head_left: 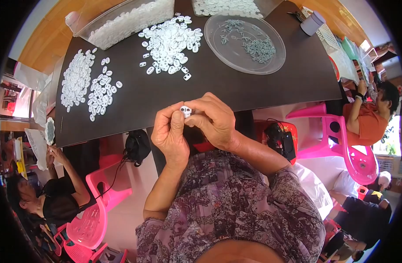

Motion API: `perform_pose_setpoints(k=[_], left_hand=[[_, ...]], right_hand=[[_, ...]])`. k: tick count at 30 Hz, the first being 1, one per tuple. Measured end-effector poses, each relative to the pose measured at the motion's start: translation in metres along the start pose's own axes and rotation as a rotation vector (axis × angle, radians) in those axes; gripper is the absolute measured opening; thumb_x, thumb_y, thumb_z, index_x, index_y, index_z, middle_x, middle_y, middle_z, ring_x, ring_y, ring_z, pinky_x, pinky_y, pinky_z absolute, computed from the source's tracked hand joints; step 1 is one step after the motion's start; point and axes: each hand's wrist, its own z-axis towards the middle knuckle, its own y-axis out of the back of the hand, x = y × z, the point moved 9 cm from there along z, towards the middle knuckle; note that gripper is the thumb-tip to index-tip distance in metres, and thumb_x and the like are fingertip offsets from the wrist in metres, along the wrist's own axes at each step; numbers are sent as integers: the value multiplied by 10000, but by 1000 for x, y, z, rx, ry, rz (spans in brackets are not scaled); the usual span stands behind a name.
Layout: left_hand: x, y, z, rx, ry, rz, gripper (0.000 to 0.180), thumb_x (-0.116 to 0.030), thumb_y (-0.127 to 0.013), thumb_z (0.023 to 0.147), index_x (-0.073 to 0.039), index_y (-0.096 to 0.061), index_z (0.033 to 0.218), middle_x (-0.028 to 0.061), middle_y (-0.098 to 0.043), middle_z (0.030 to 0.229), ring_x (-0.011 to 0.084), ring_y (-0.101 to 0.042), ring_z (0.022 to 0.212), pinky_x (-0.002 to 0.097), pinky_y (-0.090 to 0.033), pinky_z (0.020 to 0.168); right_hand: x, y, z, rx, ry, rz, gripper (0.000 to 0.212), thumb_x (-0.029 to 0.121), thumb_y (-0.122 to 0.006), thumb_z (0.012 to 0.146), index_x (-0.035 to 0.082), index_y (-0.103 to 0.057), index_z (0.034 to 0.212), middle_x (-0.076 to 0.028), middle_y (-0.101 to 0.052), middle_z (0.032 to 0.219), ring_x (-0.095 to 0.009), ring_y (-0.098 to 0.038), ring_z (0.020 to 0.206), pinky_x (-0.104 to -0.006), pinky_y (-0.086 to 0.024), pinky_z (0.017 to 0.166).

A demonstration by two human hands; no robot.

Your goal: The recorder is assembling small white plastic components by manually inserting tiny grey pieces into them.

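Both my hands meet in front of my chest, just off the table's near edge. Between their fingertips is a small white plastic piece point(186, 111) with dark round holes. My left hand point(171, 131) pinches it from one side, and my right hand point(214, 120) grips the other with thumb and forefinger. On the table beyond lie a large pile of white plastic pieces with holes point(168, 44), and to the left a pile of small white oval pieces point(77, 79) beside a looser group of ovals point(101, 94). Small grey pins point(259, 50) lie on a round clear tray point(229, 57).
A clear bin point(117, 33) of white parts stands at the back left, another bin point(227, 6) at the back middle. A grey-lidded jar point(313, 23) is at the far right. Pink chairs point(323, 131) flank me. Other people sit left and right, their hands apart from mine.
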Motion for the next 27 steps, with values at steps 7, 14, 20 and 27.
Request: perform_pose_setpoints(k=[7, 14, 20, 27], left_hand=[[-5, -5, -3, -18, 72, 10, 204, -130, -575, 898, 48, -591, 997, 55, -612, 897, 87, -554, 789, 213, -451, 725], [-4, -1, -6, -29, -24, 47, 220, -136, -540, 923, 40, -581, 1047, 37, -577, 907, 67, -518, 781, 197, -436, 705], [2, 2, -12, -32, -40, 1, 215, -155, -491, 945, 32, -547, 1035, 44, -557, 940, 72, -507, 843, 216, -427, 772], [-12, -4, -14, -34, -134, 92, 212, -177, -491, 947, 22, -547, 997, 27, -516, 900, 67, -478, 826, 221, -416, 761]], right_hand=[[-4, -1, -4, 15, -25, 22, 257, -10, -682, 705, -20, -612, 952, -78, -609, 732, -161, -518, 618, -264, -412, 536], [5, -10, -5, -9, 40, -83, 237, 41, -684, 734, -16, -595, 947, -85, -613, 779, -189, -527, 641, -284, -427, 557], [12, -12, -9, -93, 148, -144, 222, 56, -657, 770, -22, -553, 950, -124, -584, 830, -233, -520, 652, -309, -430, 558], [17, -15, -9, -107, 209, -114, 158, 84, -614, 825, -19, -540, 919, -123, -562, 807, -227, -504, 638, -303, -412, 542]])
